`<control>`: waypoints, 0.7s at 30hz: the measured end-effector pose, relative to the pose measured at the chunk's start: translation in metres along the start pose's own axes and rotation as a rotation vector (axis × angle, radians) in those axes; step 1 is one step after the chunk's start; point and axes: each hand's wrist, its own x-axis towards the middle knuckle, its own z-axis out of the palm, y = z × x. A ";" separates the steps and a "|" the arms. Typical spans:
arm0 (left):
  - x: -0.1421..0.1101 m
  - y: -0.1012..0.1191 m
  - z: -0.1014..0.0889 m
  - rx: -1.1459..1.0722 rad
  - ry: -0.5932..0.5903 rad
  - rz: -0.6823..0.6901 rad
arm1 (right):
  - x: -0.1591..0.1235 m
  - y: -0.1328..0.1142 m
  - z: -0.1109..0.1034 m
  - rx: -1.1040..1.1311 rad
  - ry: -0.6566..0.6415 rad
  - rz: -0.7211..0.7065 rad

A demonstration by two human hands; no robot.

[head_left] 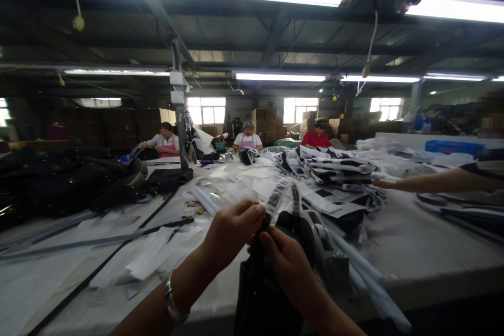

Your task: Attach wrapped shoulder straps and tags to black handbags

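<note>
A black bag (258, 296) stands at the table's near edge, directly in front of me. Its handle (277, 197) rises in a loop and looks wrapped in clear plastic. My left hand (234, 228) pinches the base of the handle from the left, fingers closed. Just below, my right hand (289, 260) is closed on the same part, thumb on top. The fingertips of both hands nearly meet, and the exact spot they grip is partly hidden. Right behind my right hand stands a grey device (325, 244) with a rounded white part, possibly a tape dispenser.
Dark bags (71, 178) are heaped on the left. White sheets (153, 252) and plastic wrap lie across the table (413, 252). Black-and-white pieces (342, 165) are stacked ahead, where a co-worker's arm (433, 182) reaches in from the right. Several people sit opposite, beyond a metal post (181, 136).
</note>
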 end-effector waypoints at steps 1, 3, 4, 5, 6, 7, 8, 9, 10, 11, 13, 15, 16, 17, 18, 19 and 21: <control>-0.004 -0.001 0.000 0.007 -0.019 0.032 | 0.000 0.001 -0.001 0.028 0.005 0.006; -0.014 -0.005 0.002 0.040 -0.067 0.093 | 0.001 0.003 -0.003 0.092 0.031 0.018; -0.019 -0.007 0.003 0.063 -0.085 0.111 | 0.001 0.004 -0.004 0.124 0.048 0.022; -0.023 -0.009 0.004 0.090 -0.091 0.116 | 0.001 0.005 -0.005 0.151 0.065 0.025; -0.027 -0.010 0.005 0.118 -0.081 0.109 | 0.000 0.006 -0.005 0.167 0.075 0.023; -0.031 -0.012 0.006 0.145 -0.059 0.089 | -0.002 0.007 -0.005 0.172 0.076 0.022; -0.033 -0.013 0.007 0.166 -0.034 0.063 | -0.004 0.008 -0.003 0.174 0.067 0.026; -0.035 -0.013 0.008 0.174 -0.009 0.036 | -0.007 0.009 -0.001 0.169 0.045 0.038; -0.035 -0.013 0.008 0.162 0.008 0.012 | -0.011 0.010 0.001 0.153 0.010 0.058; -0.035 -0.012 0.009 0.127 0.018 -0.008 | -0.016 0.010 0.004 0.130 -0.024 0.085; -0.032 -0.007 0.008 -0.016 0.038 -0.077 | -0.023 0.012 0.010 0.081 -0.066 0.146; -0.025 -0.001 0.008 -0.237 0.078 -0.226 | -0.026 0.012 0.014 0.019 -0.060 0.166; -0.021 0.003 0.008 -0.362 0.077 -0.326 | -0.026 0.012 0.014 -0.017 -0.052 0.154; -0.016 0.006 0.009 -0.484 0.045 -0.420 | -0.026 0.012 0.013 -0.061 -0.050 0.131; -0.012 0.009 0.009 -0.593 -0.027 -0.494 | -0.025 0.011 0.012 -0.121 -0.054 0.105; -0.009 0.012 0.010 -0.681 -0.124 -0.536 | -0.024 0.011 0.010 -0.197 -0.054 0.079; -0.005 0.015 0.011 -0.780 -0.275 -0.543 | -0.024 0.011 0.006 -0.370 -0.036 0.034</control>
